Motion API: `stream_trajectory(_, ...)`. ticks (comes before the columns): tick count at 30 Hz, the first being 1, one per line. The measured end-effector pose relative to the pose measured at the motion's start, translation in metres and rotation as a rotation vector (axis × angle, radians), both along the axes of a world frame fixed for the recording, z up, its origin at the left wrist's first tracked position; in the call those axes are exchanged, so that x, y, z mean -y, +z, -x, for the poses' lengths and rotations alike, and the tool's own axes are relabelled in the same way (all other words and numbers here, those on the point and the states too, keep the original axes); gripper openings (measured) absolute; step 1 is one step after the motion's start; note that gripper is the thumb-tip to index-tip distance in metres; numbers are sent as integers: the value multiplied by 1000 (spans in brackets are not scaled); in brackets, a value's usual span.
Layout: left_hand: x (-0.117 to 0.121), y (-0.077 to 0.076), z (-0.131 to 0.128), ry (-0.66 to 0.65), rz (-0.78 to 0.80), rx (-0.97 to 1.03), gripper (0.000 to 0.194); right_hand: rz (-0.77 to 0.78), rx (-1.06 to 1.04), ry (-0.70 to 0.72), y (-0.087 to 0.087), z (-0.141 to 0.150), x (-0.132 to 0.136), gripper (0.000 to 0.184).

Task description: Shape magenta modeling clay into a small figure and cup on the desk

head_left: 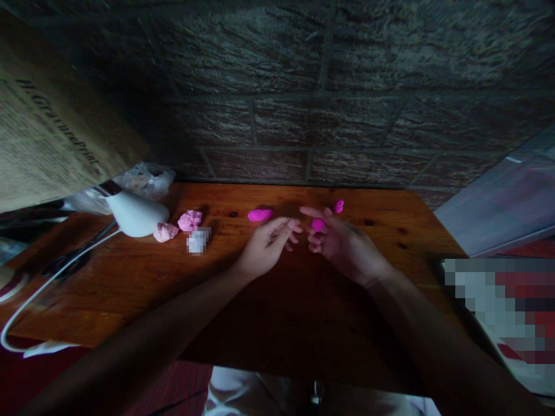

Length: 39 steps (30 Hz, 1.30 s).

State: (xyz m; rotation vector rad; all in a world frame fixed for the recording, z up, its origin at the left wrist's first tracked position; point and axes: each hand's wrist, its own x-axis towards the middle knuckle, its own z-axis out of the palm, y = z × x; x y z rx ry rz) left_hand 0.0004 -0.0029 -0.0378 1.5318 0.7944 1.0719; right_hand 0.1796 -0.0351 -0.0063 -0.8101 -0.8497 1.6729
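Over the wooden table, my right hand (340,242) has a small magenta lump of modelling clay (318,225) between its thumb and curled fingers, with the index finger stretched out. Facing it, a short gap away, is my left hand (269,242); its fingers are loosely bent and apart, with nothing visible in them. Just behind the left hand lies a longer magenta clay piece (260,215). Beyond the right hand is a smaller magenta clay piece (339,205). Farther left sit a pink crumpled lump (189,220), a paler pink lump (166,231) and a blurred-out whitish object (198,241).
A white lamp base (136,214) with a printed shade (56,127) stands at the left, its white cord (60,274) running over the table (130,289). Clear plastic wrap (150,178) lies behind it. A stone-patterned wall (281,127) borders the back. A pixelated item (507,312) is at right.
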Motion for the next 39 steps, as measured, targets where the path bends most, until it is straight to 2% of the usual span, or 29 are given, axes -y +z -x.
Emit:
stream_trajectory(5,-2,1,1,-18,-42,-10,38,-18,-19,124,1,-1,2,31)
stream_trajectory(8,-1,2,1,-7,-50,-22,38,19,-43,123,1,-2,0,22)
stream_trajectory(13,1,4,1,4,-67,-18,42,23,-77,120,1,-4,-1,22)
stream_trajectory(18,0,4,2,-12,-97,-5,42,6,-46,111,1,-4,0,30)
stream_trajectory(23,0,3,1,22,-60,-19,46,89,55,120,4,-3,1,33)
stream_trajectory(28,1,1,0,50,-63,-29,46,158,-34,59,7,-1,-1,50)
stream_trajectory(30,1,1,0,49,-64,-31,46,177,-59,54,7,-2,-1,44)
stream_trajectory(32,1,1,0,41,-71,-32,45,174,-79,38,7,-2,0,24)
stream_trajectory(33,1,2,0,35,-78,-34,45,169,-86,38,6,-3,0,20)
stream_trajectory(36,1,3,2,8,-100,-39,44,141,-94,75,5,-3,1,28)
stream_trajectory(39,0,4,2,17,-101,-36,44,105,-130,63,3,-4,-2,28)
